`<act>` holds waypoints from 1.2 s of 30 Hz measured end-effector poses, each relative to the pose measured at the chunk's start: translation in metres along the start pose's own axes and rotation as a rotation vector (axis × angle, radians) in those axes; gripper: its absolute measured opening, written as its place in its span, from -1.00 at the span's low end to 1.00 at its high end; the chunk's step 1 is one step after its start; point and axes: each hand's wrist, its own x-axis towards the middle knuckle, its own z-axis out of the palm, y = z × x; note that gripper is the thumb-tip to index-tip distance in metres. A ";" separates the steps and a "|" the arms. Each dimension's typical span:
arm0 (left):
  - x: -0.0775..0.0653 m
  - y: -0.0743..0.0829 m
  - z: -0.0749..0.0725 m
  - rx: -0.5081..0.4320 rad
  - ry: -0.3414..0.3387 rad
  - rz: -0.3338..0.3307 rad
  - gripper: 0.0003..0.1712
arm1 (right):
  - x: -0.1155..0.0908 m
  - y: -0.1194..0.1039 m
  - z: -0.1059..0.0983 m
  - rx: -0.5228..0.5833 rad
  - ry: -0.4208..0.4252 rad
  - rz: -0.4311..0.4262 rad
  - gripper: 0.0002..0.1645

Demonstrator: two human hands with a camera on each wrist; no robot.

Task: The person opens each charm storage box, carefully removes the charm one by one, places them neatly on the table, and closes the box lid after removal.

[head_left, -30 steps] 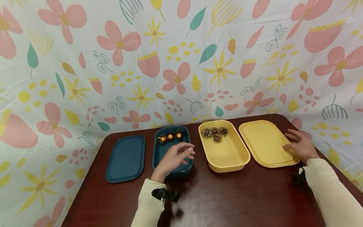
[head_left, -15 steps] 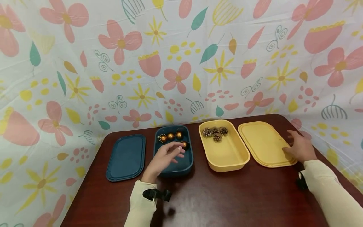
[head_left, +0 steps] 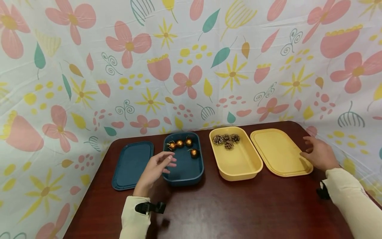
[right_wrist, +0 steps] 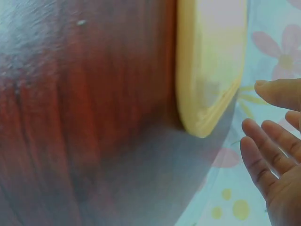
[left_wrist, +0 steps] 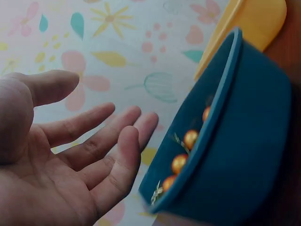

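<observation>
1. My left hand (head_left: 153, 172) is just beside the left edge of the blue box (head_left: 183, 169), its fingers loosely bent, spread and holding nothing.
2. My right hand (head_left: 321, 153) is well right of the blue box, next to the yellow lid (head_left: 279, 152); those fingers are spread and bare too.
3. Inside the blue box lie four gold balls (head_left: 180, 143), three along its far end.
4. Right of the blue box stands the yellow box (head_left: 237, 162) with pine cones (head_left: 228, 145).
5. Left of the blue box, the blue lid (head_left: 134, 162) lies on the counter (head_left: 223, 205).
</observation>
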 end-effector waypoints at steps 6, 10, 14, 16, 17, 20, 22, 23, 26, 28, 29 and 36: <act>-0.007 -0.009 -0.012 -0.003 0.073 0.006 -0.60 | 0.004 -0.018 -0.006 0.008 -0.009 -0.015 -0.27; -0.009 -0.014 -0.014 0.015 0.131 0.021 -0.64 | 0.007 -0.033 -0.010 0.008 0.011 -0.048 -0.33; -0.011 -0.021 -0.015 0.041 0.153 0.062 -0.59 | 0.010 -0.051 -0.013 0.012 0.033 -0.094 -0.37; -0.012 -0.025 -0.017 0.062 0.139 0.083 -0.51 | 0.012 -0.061 -0.015 0.029 0.047 -0.117 -0.37; -0.012 -0.027 -0.017 0.070 0.127 0.079 -0.46 | 0.014 -0.066 -0.015 0.044 0.055 -0.127 -0.37; -0.013 -0.033 -0.018 0.125 0.085 0.042 -0.30 | 0.019 -0.083 -0.015 0.093 0.088 -0.149 -0.37; -0.014 -0.036 -0.017 0.159 0.050 0.001 -0.20 | 0.023 -0.096 -0.013 0.122 0.109 -0.153 -0.37; -0.015 -0.037 -0.016 0.172 0.035 -0.020 -0.15 | 0.025 -0.103 -0.013 0.135 0.115 -0.150 -0.37; -0.016 -0.041 -0.015 0.173 -0.011 -0.043 0.01 | 0.031 -0.125 -0.009 0.161 0.138 -0.152 -0.37; -0.016 -0.042 -0.015 0.151 -0.026 -0.045 0.12 | 0.036 -0.141 -0.006 0.179 0.155 -0.164 -0.40; -0.016 -0.043 -0.016 0.141 -0.030 -0.041 0.16 | 0.038 -0.149 -0.004 0.189 0.163 -0.177 -0.42; -0.014 -0.045 -0.018 0.152 -0.039 -0.045 0.28 | 0.060 -0.202 0.015 0.289 0.195 -0.210 -0.51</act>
